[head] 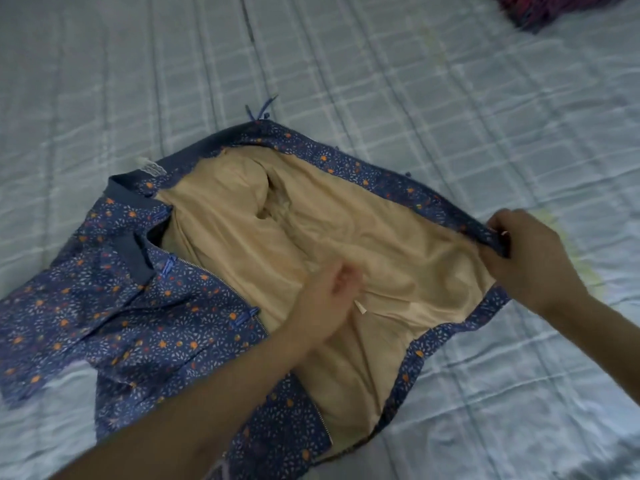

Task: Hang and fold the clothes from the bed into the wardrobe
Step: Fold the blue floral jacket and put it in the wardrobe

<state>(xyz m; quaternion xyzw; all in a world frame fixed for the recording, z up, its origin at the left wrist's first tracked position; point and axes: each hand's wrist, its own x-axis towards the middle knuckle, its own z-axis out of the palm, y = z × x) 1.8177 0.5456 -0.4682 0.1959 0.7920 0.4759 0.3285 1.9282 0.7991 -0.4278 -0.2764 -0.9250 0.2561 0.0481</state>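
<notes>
Bed holds jacket under both hands: left, right

**Cut Off, Covered, Blurred**

The left hand is motion-blurred, so its finger pose on the tan lining is unclear. At 7 o'clock the blue patterned jacket passes under the forearm and off-frame. At 1 o'clock a dark reddish fabric is cropped, unidentifiable.
</notes>
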